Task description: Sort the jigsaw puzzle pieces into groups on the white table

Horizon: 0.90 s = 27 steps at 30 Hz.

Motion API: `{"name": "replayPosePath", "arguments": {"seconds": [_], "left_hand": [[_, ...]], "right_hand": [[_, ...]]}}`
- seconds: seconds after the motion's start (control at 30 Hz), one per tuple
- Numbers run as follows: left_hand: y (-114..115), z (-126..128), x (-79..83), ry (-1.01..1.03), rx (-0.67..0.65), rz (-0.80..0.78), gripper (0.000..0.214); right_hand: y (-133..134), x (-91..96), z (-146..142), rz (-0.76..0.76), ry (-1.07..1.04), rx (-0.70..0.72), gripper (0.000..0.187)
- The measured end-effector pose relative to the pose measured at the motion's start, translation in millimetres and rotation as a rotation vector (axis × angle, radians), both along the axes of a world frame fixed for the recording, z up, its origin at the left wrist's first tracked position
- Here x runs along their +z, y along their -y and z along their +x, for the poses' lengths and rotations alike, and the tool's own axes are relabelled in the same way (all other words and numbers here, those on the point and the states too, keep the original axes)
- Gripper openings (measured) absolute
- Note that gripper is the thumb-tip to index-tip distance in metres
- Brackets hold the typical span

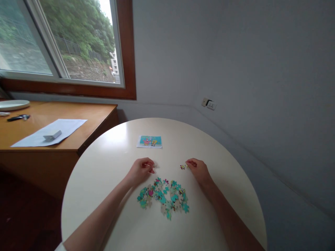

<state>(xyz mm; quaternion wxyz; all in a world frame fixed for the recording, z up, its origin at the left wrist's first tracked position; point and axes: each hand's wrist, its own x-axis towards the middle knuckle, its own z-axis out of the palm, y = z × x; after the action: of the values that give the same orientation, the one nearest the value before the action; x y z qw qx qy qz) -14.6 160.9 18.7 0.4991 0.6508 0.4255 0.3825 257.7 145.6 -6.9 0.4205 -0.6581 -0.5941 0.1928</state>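
- From where I stand, the left hand point(142, 169) has its thumb and fingers drawn together, pinching a small, pale jigsaw piece point(155, 166) at their tips, just beyond the left part of a loose heap of turquoise, pink and pale-grey jigsaw pieces point(162, 198).
- The right hand point(198, 169) pinches a small, yellowish jigsaw piece point(186, 166), beyond the heap and toward its right.
- A yellow-and-dark patterned jigsaw piece point(182, 167) lies right by those fingertips, also beyond the heap; whether those two interlock, I can't tell.
- By my reckoning the work is at an early point: only these few pieces are apart from the heap, where nearly all the rest lie loose, some pale side up, with no assembled section that I can make out.
- The heap itself lies nearer the person than either hand, between the forearms.
- Farther beyond the heap, past the left hand, is a flat, rectangular turquoise picture sheet with pink and yellow cartoon figures point(150, 141).
- Under the heap spreads a round, glossy white table point(141, 232).
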Motion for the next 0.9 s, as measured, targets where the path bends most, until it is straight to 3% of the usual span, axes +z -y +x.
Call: {"name": "replayPosePath", "arguments": {"seconds": [0.17, 0.37, 0.57, 0.9], "left_hand": [[-1, -1, 2.1, 0.076, 0.011, -0.067, 0.005], [1, -2, 4.2, -0.060, 0.020, -0.072, 0.018], [-2, -2, -1.9, 0.003, 0.021, -0.042, 0.017], [-1, 0, -2.1, 0.022, -0.061, 0.090, 0.023]], "right_hand": [[2, 1.3, -4, 0.011, 0.147, -0.004, 0.015], [2, -0.3, -4, 0.063, 0.185, -0.003, 0.013], [5, 5.3, -14, 0.218, 0.185, -0.023, 0.017], [18, 16.2, -44, 0.302, 0.212, 0.231, 0.014]]}}
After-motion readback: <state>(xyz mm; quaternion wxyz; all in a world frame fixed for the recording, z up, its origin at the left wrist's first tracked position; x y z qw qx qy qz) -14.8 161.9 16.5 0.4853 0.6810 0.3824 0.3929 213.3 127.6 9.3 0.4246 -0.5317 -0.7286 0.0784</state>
